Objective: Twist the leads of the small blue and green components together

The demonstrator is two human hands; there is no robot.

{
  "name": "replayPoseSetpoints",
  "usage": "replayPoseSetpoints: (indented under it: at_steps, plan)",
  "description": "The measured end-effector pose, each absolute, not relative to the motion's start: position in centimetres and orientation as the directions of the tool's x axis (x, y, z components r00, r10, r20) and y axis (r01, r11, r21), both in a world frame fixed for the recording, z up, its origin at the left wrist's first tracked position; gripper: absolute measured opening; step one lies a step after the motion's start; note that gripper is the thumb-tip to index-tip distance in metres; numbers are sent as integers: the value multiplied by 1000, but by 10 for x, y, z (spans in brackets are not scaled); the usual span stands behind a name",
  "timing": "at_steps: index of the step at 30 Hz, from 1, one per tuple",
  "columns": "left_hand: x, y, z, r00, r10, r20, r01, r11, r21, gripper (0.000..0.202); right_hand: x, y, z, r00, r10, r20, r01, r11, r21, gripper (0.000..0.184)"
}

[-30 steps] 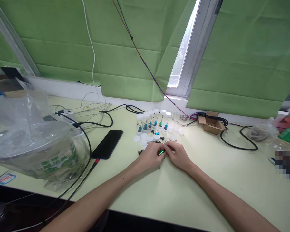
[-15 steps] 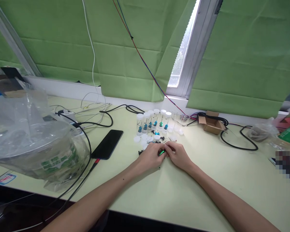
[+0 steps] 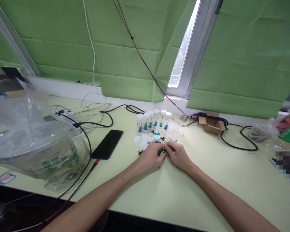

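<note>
My left hand (image 3: 152, 154) is closed around a small shiny green part (image 3: 161, 152), most of it hidden by the fingers. Fingertips of my right hand (image 3: 177, 154) are pinched together and meet the left hand's at the same spot; what lies between them is too small to make out. Just beyond both hands stand several clear vials (image 3: 145, 122) with white caps, holding blue or green pieces with thin stems. Loose white caps (image 3: 137, 139), a blue piece (image 3: 157, 133) and a small black piece (image 3: 162, 138) lie between the vials and my hands.
A black phone (image 3: 108, 144) with a cable plugged in lies left of my hands. Farther left sits a large tub in a plastic bag (image 3: 60, 151). An open cardboard box (image 3: 211, 125) and a looped black cable (image 3: 244, 149) are at the back right, near the window wall.
</note>
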State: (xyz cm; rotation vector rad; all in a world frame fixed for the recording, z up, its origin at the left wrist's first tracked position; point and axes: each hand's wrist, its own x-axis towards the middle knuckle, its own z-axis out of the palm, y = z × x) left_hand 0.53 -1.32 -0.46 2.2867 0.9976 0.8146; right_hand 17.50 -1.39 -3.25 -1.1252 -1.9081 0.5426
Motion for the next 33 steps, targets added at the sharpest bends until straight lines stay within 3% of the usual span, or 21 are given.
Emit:
replayPoseSetpoints:
  at_steps: [33]
  plan:
    - [4,-15,-3,588,763,270,462,-590,662,20,176,-16,-35,-287,857,428,543,514,-664,27]
